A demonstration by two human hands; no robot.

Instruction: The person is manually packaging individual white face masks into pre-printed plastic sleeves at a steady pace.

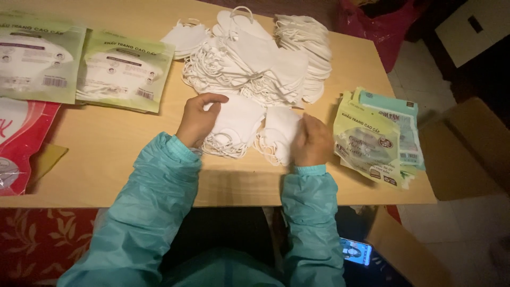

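Note:
My left hand rests on a small stack of white face masks near the middle of the wooden table, fingers curled over its left edge. A second, smaller bunch of white masks is gripped by my right hand just to the right. Both arms wear teal sleeves. Behind the two stacks lies a large heap of loose white masks with ear loops showing.
Two filled green mask packets lie at the back left, a red packet at the left edge. A pile of empty green and teal packets sits at the right. A cardboard box stands beside the table; a phone glows below.

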